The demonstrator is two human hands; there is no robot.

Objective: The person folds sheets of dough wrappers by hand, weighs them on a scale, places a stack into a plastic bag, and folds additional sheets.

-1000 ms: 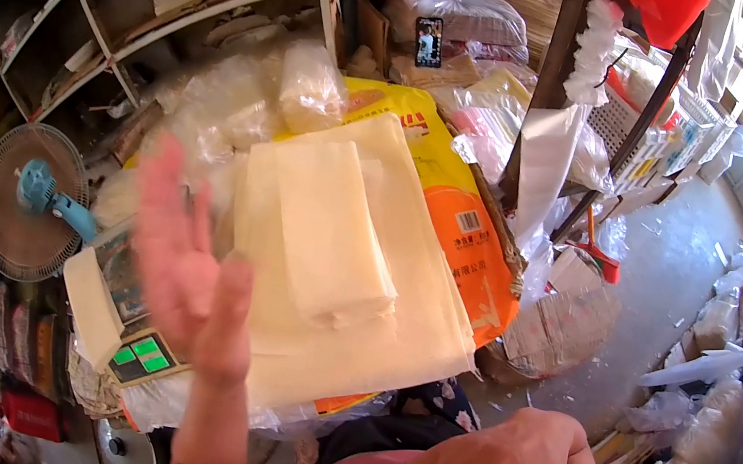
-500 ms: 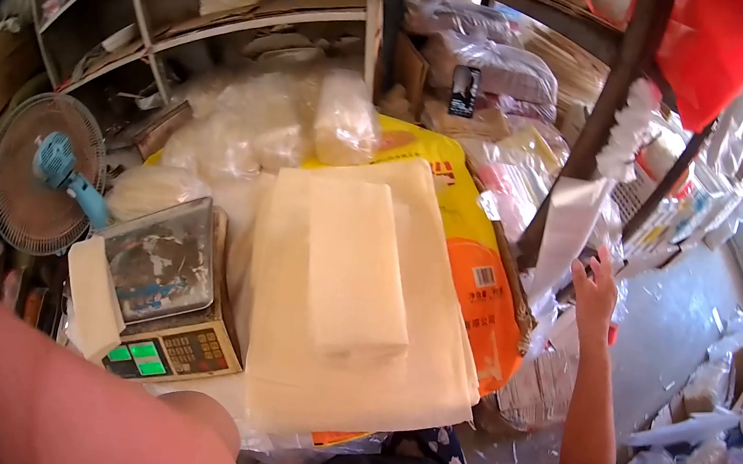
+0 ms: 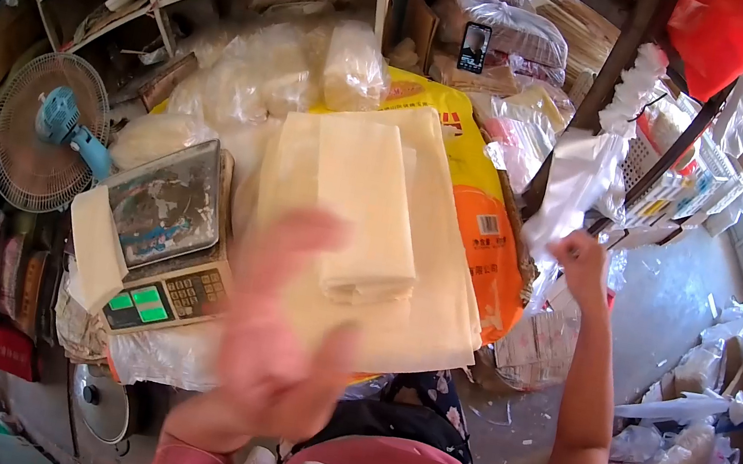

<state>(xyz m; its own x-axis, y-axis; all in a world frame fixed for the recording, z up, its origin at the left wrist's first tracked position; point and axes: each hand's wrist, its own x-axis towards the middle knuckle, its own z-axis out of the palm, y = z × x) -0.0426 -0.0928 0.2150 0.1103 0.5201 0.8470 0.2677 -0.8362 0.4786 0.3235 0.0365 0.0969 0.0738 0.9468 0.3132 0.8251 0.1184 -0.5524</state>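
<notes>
My right hand (image 3: 585, 273) is at the lower end of the clear plastic bags (image 3: 578, 183) hanging from a dark post, its fingers closed on the plastic. Blurred by motion, my left hand (image 3: 282, 325) hovers over the near left part of a stack of pale yellowish sheets (image 3: 445, 293); thumb and fingers are apart, and nothing shows between them. On the stack lies a folded bundle of similar sheets (image 3: 367, 202), partly behind my left fingers.
Left of the sheets stands a digital scale (image 3: 163, 217) with green displays, and beyond it a fan (image 3: 54, 130). Bagged goods (image 3: 261, 71) lie behind the stack. A phone (image 3: 474, 48) leans among bags at the back. A yellow and orange sack (image 3: 488, 242) lies beneath the sheets.
My left arm has swung from the lower left to over the sheets. My right hand, open before, has closed on the hanging plastic. The view has shifted slightly.
</notes>
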